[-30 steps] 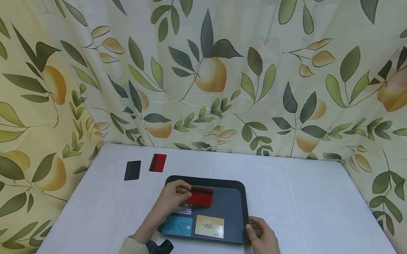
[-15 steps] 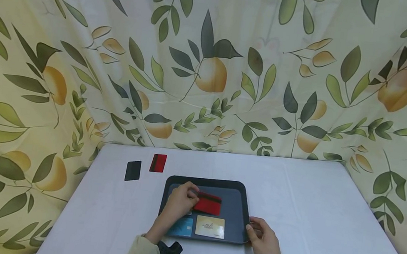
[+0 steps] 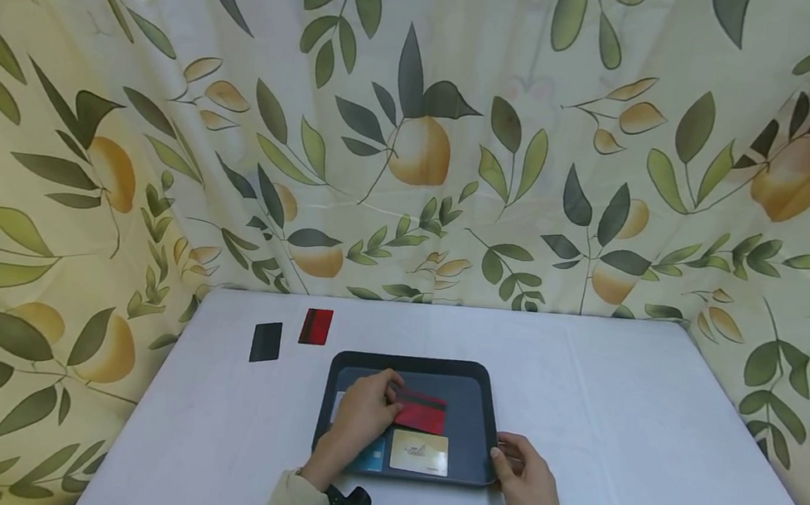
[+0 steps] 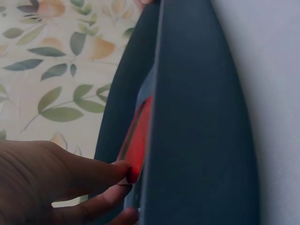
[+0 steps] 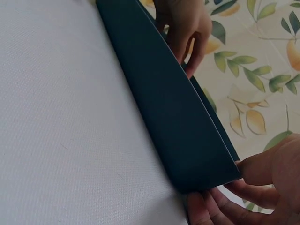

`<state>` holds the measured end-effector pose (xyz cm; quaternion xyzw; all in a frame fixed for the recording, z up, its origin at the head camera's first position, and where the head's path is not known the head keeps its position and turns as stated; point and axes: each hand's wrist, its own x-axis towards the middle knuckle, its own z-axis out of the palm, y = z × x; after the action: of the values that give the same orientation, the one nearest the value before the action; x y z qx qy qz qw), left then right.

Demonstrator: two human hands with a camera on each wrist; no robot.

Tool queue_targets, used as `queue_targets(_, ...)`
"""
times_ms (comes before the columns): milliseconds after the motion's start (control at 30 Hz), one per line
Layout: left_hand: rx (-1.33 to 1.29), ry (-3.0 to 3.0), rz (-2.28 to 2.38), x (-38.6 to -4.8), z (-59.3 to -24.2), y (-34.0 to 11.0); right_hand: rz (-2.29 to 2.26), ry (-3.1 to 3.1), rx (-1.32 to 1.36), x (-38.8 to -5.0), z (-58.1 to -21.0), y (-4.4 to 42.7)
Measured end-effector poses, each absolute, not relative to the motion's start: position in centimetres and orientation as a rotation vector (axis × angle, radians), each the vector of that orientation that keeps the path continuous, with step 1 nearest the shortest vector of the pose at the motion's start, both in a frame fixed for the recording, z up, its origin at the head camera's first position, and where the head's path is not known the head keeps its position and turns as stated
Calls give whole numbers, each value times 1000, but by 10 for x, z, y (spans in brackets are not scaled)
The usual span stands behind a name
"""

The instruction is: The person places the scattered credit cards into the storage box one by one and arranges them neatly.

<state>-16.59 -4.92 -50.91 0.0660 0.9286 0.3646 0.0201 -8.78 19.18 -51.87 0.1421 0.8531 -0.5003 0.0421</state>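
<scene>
My left hand [image 3: 363, 408] reaches into the dark blue tray [image 3: 411, 363] and pinches a red card [image 3: 426, 414] with a dark stripe by its left end. In the left wrist view the thumb lies on the red card [image 4: 137, 145], with fingers beneath it. A gold card [image 3: 419, 453] lies just in front of it in the tray. To the left, a blue card [image 3: 373, 455] and a whitish card [image 3: 337, 406] are partly hidden by my left hand. My right hand [image 3: 528, 476] grips the tray's right rim near the front corner, thumb on top and fingers underneath.
A black card [image 3: 266, 342] and another red striped card [image 3: 316, 327] lie on the white-covered table [image 3: 603, 425], behind and left of the tray. A black device [image 3: 349, 504] sits at my left wrist. A leaf-and-fruit patterned curtain [image 3: 408, 228] borders the table.
My left hand has moved right and slightly toward the front with the red card, which has come lower, close behind the gold card. The right hand has stayed on the tray rim.
</scene>
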Motion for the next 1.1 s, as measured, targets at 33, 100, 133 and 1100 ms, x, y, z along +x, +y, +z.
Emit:
queue_targets(33, 211, 2892, 1110, -166, -509, -48, -1534, 2610, 434, -88, -519, 192)
queue_targets(100, 222, 2915, 1068, -166, -510, -46, -1535, 2611, 434, -87, -519, 193)
queue_targets(133, 224, 2929, 1040, -166, -511, -45, -1535, 2609, 433, -87, -520, 193)
queue_targets(1100, 281, 3081, 636, -168, -516, -37, -1553, 2609, 425, -87, -519, 192)
